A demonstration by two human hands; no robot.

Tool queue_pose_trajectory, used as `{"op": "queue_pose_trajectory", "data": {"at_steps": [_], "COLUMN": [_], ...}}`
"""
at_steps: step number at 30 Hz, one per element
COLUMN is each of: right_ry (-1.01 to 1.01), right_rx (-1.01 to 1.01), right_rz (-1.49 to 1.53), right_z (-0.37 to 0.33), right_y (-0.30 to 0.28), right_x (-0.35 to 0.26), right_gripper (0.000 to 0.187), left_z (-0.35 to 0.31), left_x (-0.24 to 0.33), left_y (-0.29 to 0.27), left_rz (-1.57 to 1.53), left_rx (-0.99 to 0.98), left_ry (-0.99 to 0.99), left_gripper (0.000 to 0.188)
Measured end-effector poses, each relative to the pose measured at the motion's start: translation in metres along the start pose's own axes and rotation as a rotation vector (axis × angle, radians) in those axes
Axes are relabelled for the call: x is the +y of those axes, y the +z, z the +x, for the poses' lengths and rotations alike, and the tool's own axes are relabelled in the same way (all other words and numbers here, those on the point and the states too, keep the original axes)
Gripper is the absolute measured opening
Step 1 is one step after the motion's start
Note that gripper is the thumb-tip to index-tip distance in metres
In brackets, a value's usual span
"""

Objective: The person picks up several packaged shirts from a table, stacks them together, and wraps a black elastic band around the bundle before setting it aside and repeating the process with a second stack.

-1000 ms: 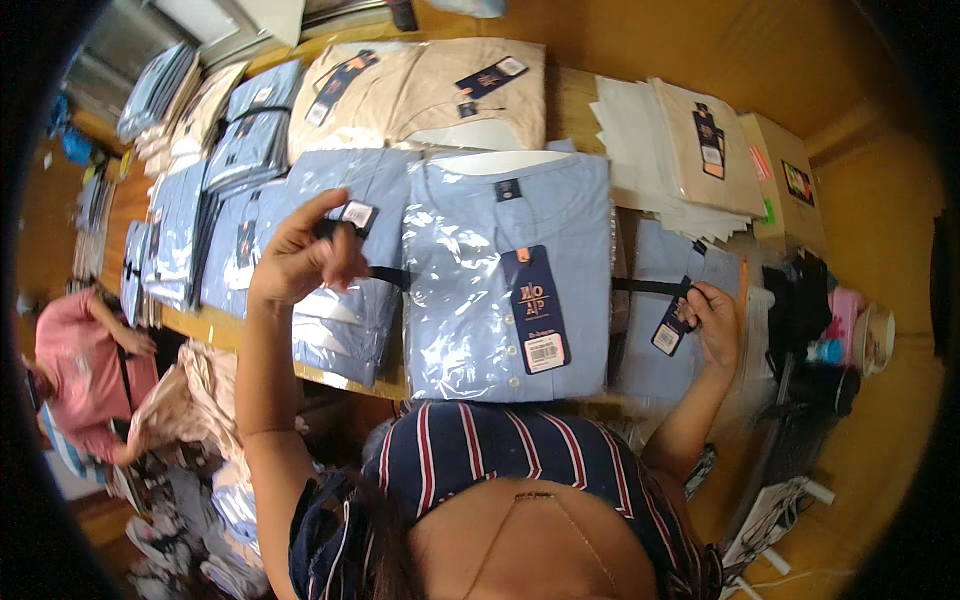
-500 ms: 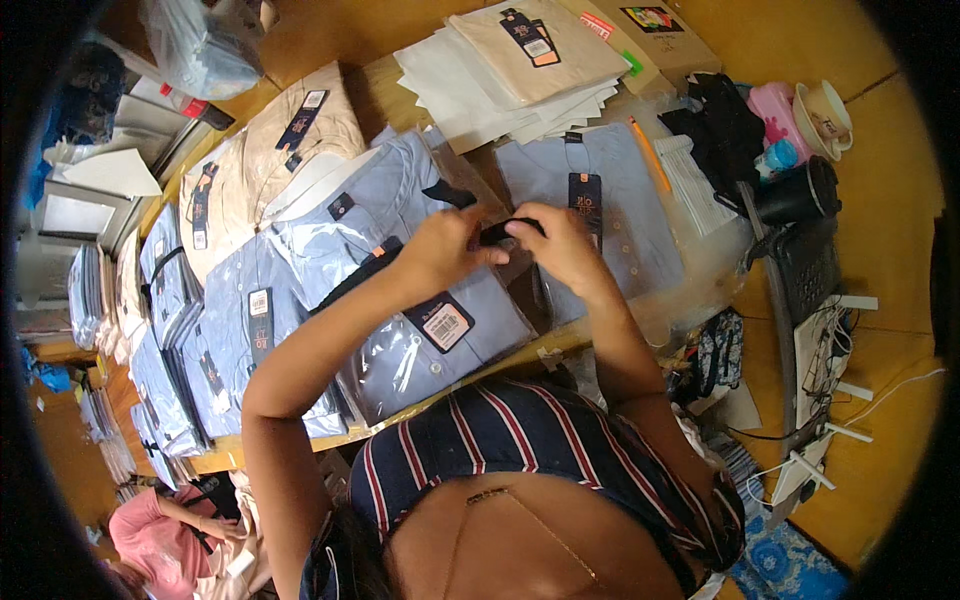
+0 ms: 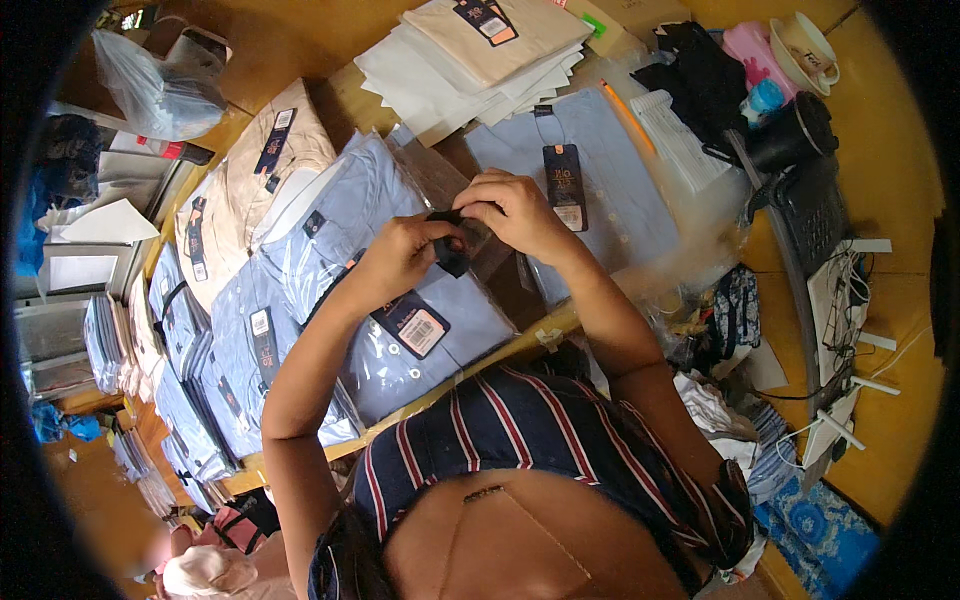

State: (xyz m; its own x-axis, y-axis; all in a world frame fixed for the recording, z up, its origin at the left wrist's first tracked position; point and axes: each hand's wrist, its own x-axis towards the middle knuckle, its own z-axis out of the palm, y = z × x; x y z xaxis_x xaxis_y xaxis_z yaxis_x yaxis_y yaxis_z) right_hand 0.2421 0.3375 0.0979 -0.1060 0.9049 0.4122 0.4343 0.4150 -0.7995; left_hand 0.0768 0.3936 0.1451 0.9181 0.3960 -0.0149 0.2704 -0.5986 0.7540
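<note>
Head view: both hands now meet over the middle of the table. A second ago they were wide apart, the left raised with a tag and the right out at the far shirt; half a second ago they had already closed on each other, and now they work together on one small thing. The left hand point(image 3: 400, 255) and the right hand point(image 3: 515, 205) pinch a small dark tag point(image 3: 452, 250) between thumbs and fingertips, the fingers curled and pressed close, not spread. The tag hangs just above the bagged light-blue shirt point(image 3: 400, 290), at about 11 o'clock from the person's striped top point(image 3: 530, 450).

A judgement: bringing the hands together suggests the tag is being fitted or fixed, a two-handed fine step, rather than carried.

At 1 o'clock from the hands lies an unbagged blue shirt point(image 3: 610, 180) with its own dark hang tag point(image 3: 563, 185), under loose clear plastic. At 12 o'clock sits a stack of cream folded shirts and white sheets point(image 3: 470, 60). At 9 to 10 o'clock more bagged blue shirts point(image 3: 240, 350) overlap in a row, with a beige shirt point(image 3: 260, 170) beyond. A black mug point(image 3: 795, 130) stands at 2 o'clock.
</note>
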Motion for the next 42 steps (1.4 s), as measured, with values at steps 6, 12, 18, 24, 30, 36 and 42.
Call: {"op": "queue_pose_trajectory", "data": {"at_steps": [6, 12, 18, 24, 30, 36, 42], "right_ry": [-0.13, 0.001, 0.19, -0.131, -0.219, -0.108, 0.227], "right_rx": [0.244, -0.059, -0.034, -0.296, -0.194, -0.297, -0.05], "right_rz": [-0.23, -0.183, 0.285, 0.268, -0.022, -0.723, 1.18], "right_z": [0.004, -0.03, -0.003, 0.038, 0.054, 0.019, 0.026], "right_y": [-0.008, -0.002, -0.018, 0.008, -0.007, -0.014, 0.02], "right_x": [-0.008, -0.051, -0.023, 0.002, -0.02, 0.013, -0.02], "right_gripper": [0.008, 0.009, 0.023, 0.034, 0.014, 0.006, 0.019], "left_z": [-0.003, -0.004, -0.013, -0.012, -0.029, -0.079, -0.102], "left_x": [-0.008, -0.015, 0.021, 0.016, 0.002, -0.006, 0.015], "left_y": [-0.007, -0.018, -0.023, -0.028, -0.037, -0.04, -0.048], "left_rz": [-0.291, -0.733, 0.563, 1.073, 0.827, 0.267, -0.252], "left_rx": [0.054, 0.23, 0.019, 0.183, 0.303, 0.429, 0.701], "left_ry": [0.014, -0.335, 0.255, 0.717, 0.63, 0.34, 0.174], "left_gripper": [0.022, 0.013, 0.006, 0.008, 0.012, 0.014, 0.008]}}
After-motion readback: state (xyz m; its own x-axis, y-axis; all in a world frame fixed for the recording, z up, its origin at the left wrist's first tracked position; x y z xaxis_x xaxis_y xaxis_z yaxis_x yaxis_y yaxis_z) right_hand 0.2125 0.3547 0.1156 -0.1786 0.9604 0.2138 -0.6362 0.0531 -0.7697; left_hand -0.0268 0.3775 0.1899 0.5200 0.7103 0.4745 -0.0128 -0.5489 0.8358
